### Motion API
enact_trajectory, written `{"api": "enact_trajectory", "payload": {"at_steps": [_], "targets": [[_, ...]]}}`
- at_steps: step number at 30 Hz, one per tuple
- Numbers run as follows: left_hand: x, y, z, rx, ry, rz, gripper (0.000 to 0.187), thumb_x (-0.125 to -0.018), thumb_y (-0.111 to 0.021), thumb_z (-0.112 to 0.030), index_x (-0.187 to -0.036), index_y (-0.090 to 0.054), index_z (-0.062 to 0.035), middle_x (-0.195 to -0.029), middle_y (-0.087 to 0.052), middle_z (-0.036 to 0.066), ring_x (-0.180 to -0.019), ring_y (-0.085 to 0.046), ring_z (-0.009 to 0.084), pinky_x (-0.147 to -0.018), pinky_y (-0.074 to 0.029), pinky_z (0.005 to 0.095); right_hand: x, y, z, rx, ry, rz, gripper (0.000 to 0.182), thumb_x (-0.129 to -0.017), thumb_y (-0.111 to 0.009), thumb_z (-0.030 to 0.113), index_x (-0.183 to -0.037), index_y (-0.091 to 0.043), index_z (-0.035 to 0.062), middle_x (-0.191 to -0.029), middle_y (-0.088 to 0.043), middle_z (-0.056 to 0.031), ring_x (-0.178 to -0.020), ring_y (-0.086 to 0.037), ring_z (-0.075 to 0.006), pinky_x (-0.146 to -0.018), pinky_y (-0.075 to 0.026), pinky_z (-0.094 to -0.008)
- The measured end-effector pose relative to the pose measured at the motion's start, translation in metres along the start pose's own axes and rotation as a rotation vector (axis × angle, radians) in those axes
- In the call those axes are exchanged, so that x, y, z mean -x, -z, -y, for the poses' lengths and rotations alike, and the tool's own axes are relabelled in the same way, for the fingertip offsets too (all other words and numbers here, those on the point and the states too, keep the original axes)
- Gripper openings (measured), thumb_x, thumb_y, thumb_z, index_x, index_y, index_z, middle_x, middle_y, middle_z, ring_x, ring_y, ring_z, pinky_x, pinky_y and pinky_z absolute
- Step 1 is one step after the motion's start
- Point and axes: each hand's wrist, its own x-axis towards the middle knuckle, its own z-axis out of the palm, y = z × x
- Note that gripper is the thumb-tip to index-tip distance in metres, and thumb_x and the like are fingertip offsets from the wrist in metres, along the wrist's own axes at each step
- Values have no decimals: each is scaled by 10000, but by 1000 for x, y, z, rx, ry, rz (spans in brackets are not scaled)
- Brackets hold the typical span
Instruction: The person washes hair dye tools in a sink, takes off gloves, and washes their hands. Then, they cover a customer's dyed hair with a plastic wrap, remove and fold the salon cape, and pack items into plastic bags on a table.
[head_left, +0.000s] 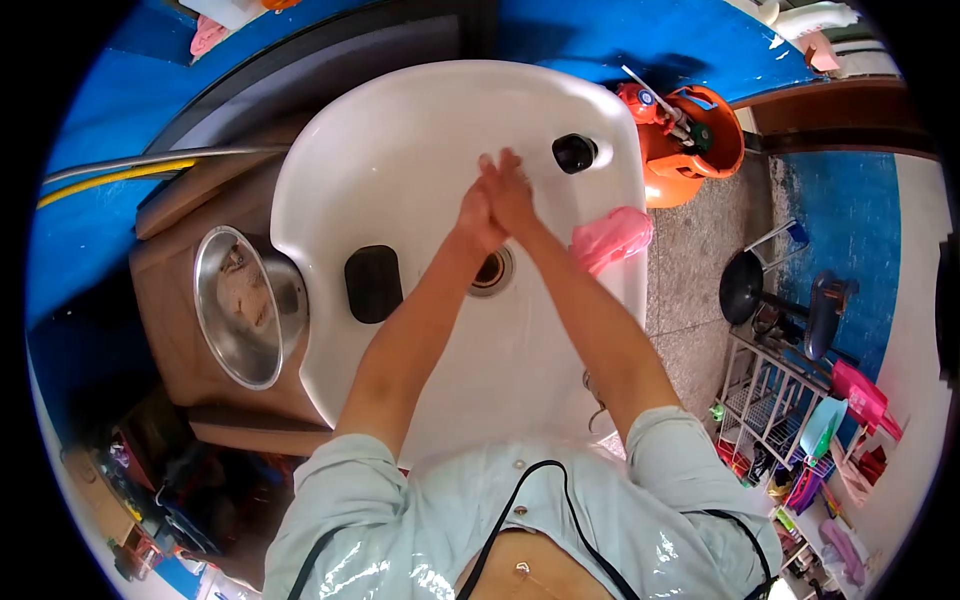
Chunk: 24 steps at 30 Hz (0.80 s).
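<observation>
My left hand (478,214) and my right hand (511,194) touch each other, palm against palm, over the white basin (450,110). The fingers point away from me, stretched out, and nothing shows between the palms. Part of my left hand is hidden behind my right. Just below the wrists lies the round drain (492,272). A black oval pad (373,284) sits at the basin's left, and a small black fitting (574,153) at its upper right. A pink cloth or bag (612,238) hangs over the right rim.
A metal bowl (287,300) with something brownish inside rests on the brown seat (165,290) at left. An orange gas cylinder (672,185) stands beyond the basin's right edge. Farther right are a dark stool (741,287) and a metal rack (765,390).
</observation>
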Motion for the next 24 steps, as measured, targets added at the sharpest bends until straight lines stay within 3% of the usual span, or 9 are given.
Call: {"api": "enact_trajectory", "payload": {"at_steps": [1,8,9,10,13,16,18,19,24], "targets": [[-11,-6,2,140,91,20,599,-857,-352,-481,-1269,-312,-48,-1247,-376,87,-1178,-325,193,-932,-336,351,-4,-12,-16,6,179,-177,514,-863,-379,368,-1179,-368,-37,-1145,-439,-249,-1091,-409,-362,-848,-355,-475],[-28,28,9,145,10,24,456,-881,-338,-410,-1234,-385,-126,-1212,-414,50,-1129,-376,195,-924,-332,366,3,-50,-62,192,400,-183,380,-879,-355,268,-1194,-393,58,-1206,-428,-178,-1116,-401,-327,-919,-319,-410],[-11,-2,9,41,9,-28,583,-851,-296,-534,-1306,-305,-169,-1362,-255,23,-1245,-213,190,-940,-287,397,-3,-2,-20,79,182,127,642,-838,-377,435,-1276,-248,-17,-1282,-320,-237,-1182,-325,-366,-901,-332,-478],[-7,-5,2,35,13,-28,583,-851,-296,-534,-1306,-305,-169,-1362,-255,23,-1245,-213,190,-940,-287,397,-3,-32,-18,74,178,122,642,-838,-377,435,-1276,-248,-17,-1282,-320,-237,-1182,-325,-366,-901,-332,-478],[-10,19,-10,-52,25,53,569,-851,-330,-519,-1328,-260,-218,-1344,-295,-13,-1212,-266,172,-933,-282,390,-8,-104,-21,-591,4,-677,656,-846,-360,436,-1301,-209,-13,-1304,-290,-236,-1204,-297,-358,-933,-302,-466],[-14,20,-6,-151,7,-174,536,-867,-334,-461,-1330,-258,-201,-1360,-267,17,-1239,-226,227,-964,-256,413,-12,-56,-36,-525,-80,-173,635,-857,-344,435,-1295,-239,-13,-1325,-257,-232,-1211,-280,-362,-952,-277,-465],[-7,-1,13,86,46,-82,533,-861,-360,-478,-1289,-328,-162,-1271,-382,-26,-1147,-344,196,-933,-296,377,-12,-21,-37,-479,-141,152,623,-865,-333,434,-1292,-259,-13,-1338,-235,-230,-1216,-269,-365,-965,-260,-465],[-3,-8,10,98,42,-52,529,-855,-372,-485,-1272,-351,-159,-1249,-401,-20,-1136,-352,190,-926,-303,380,-11,3,-16,-585,-253,133,640,-842,-380,433,-1288,-265,-11,-1324,-257,-236,-1225,-247,-366,-987,-224,-449],[-10,27,-3,27,-11,-128,485,-865,-363,-453,-1239,-382,-146,-1220,-428,9,-1114,-384,176,-878,-360,395,13,-65,-21,-379,6,-363,536,-853,-388,348,-1254,-310,1,-1299,-316,-174,-1198,-302,-311,-966,-269,-393]]}}
